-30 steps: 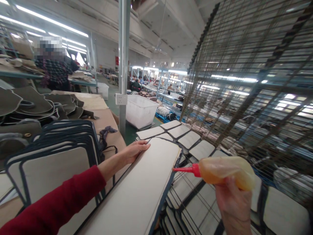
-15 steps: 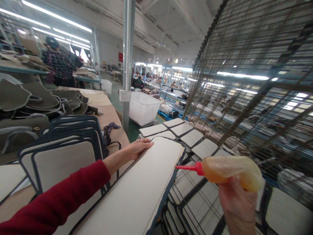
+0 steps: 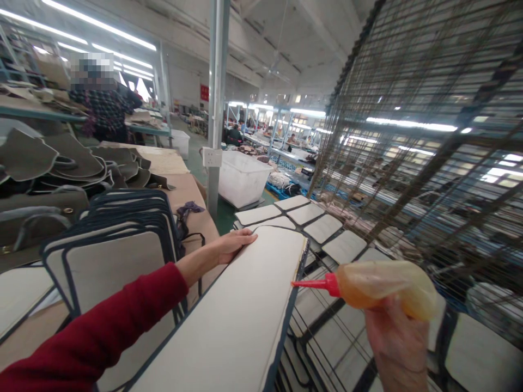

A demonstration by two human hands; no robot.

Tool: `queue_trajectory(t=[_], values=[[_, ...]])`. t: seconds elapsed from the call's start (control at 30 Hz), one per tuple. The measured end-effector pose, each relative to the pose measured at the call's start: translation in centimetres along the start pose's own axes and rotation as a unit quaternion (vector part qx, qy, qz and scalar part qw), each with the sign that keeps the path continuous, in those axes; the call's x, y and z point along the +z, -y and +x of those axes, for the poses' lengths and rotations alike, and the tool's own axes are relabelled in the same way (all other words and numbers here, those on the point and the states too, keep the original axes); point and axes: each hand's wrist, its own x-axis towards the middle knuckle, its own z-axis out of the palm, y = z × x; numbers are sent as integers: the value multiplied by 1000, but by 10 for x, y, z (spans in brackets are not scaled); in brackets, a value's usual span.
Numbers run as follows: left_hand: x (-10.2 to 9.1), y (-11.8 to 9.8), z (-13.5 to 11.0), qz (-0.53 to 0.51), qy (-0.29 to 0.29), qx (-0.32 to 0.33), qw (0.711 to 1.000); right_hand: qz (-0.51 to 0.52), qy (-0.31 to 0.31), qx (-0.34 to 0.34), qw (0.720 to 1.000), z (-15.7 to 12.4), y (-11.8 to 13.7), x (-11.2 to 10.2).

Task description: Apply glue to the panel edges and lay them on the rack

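Panel (image 3: 216, 310): held aslant before the wearer, far end raised, near end cut off by the bottom of the view.
Nozzle travel: against half a second ago, the tip of the red nozzle (image 3: 314, 284) sits a little farther from the panel's far right corner, nearer the wearer along the right edge; both grips look unchanged.
Meaning of it: the work, I judge, is passing down this edge from that corner, and the edge nearer the wearer seems not yet reached.
Panel's look: smooth, plain, off-white face; dark rim, uneven on the right; yellowish line (image 3: 301, 256) by the corner, probably liquid from the bottle.
Left hand (image 3: 235, 244): closed on the panel's left edge near its far end.
Right hand (image 3: 394, 332): wrapped round the bottle (image 3: 386, 288) from below.
Bottle's set: soft, see-through, amber inside, lying almost level; nozzle tip at the right edge, touching or just above, I cannot tell.
Stack at left: dark-rimmed boards (image 3: 114, 272) leaning together.
Beyond the bottle: pale pieces (image 3: 322, 228) laid out beside the raised wire rack (image 3: 425, 136).
Farther off: metal post (image 3: 214, 109), white tub (image 3: 243, 177), then a person (image 3: 107, 111) in checked clothing.
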Motion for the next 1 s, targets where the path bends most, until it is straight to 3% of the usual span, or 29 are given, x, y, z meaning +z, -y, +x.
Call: queue_trajectory(t=[0.23,0.67,1.0], values=[[-5,0,0,16,2,-11,1000,8,18,8,1000,-5,1,4],[-11,-1,13,18,21,-4,1000,8,-7,55,998,-15,8,10],[-13,-6,26,40,30,-19,999,-8,31,29,999,-20,2,2]])
